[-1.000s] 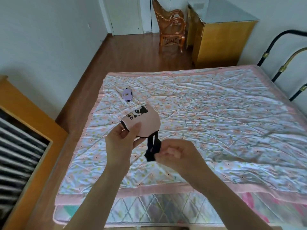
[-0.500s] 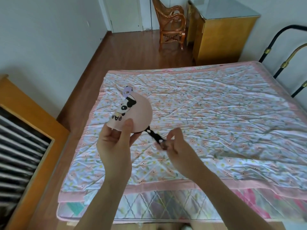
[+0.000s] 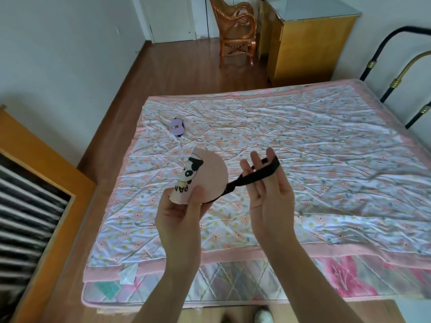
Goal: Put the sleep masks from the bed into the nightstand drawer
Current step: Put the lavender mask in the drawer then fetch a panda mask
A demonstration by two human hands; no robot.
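- Above the near half of the bed [image 3: 303,141], the left hand [image 3: 179,213] pinches the lower edge of a pink panda sleep mask [image 3: 205,178], thumb in front and fingers curled behind; the mask is folded and held upright, off the quilt.
- Right hand [image 3: 270,194]: palm up, fingers nearly straight and spread; the mask's black elastic strap [image 3: 254,177] loops around the fingers and runs taut down to the mask's edge.
- Purple sleep mask [image 3: 176,127]: lies on the floral quilt near the bed's far left corner, well apart from both hands.
- Surroundings: a wooden cabinet [image 3: 307,45] and a rattan chair [image 3: 235,31] stand beyond the bed; a black and brass bed frame [image 3: 396,80] rises at the right; a wooden slatted unit [image 3: 35,194] sits at the left.
- Change from half a second earlier: the right hand, then closed in a pinch on the strap close to the mask, has opened and drawn away to the right, stretching the strap out; the left hand's pinch is unchanged.
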